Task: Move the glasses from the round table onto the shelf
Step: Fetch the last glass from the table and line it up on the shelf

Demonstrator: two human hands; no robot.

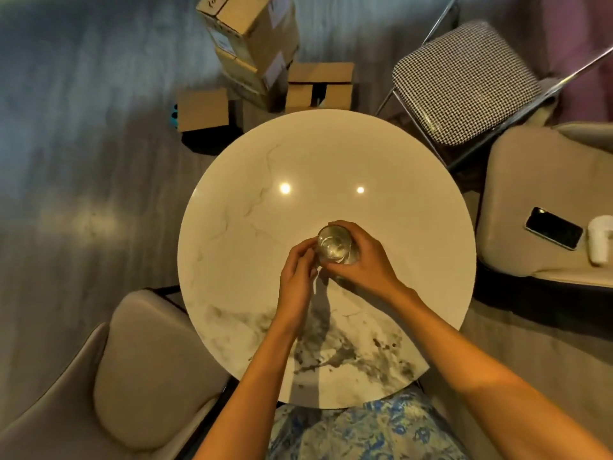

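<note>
Head view, looking straight down on table (pixel 331 154) (round, pale marble top, grey veining on near side, two lamp glints past centre).

Glass (pixel 335 244): clear, upright, seen mouth-up, over table centre, slightly toward near edge. Cannot tell if base sits on the top or is off it; hands hide the foot.

R hand (pixel 368 262): wrapped round glass from right side, fingers curled over far wall, thumb on near side. Firm hold on glass.

L hand (pixel 297 277): just left of glass, fingers bent, tips at glass's left wall. Touching, but whether it actually pinches the wall: cannot tell. Both forearms cross table's near edge.

Around table:
- Boxes (pixel 255 51): cardboard, stacked and scattered on floor (pixel 83 161) beyond far edge. One stack tilted. Small blue item (pixel 173 115) beside leftmost box, too small to ID.
- Folding chair (pixel 464 81): far right of table, houndstooth seat, metal frame.
- Armchair (pixel 517 180): beige, right of table, close to rim. On its seat: phone (pixel 553 228), dark, screen up, and a white item (pixel 599 239) just beyond it, partly cut by frame edge.
- 2nd chair (pixel 146 360): beige, near left of table, back toward table rim.
- Garment (pixel 365 433): blue/white print, at table's near edge, below arms.
</note>
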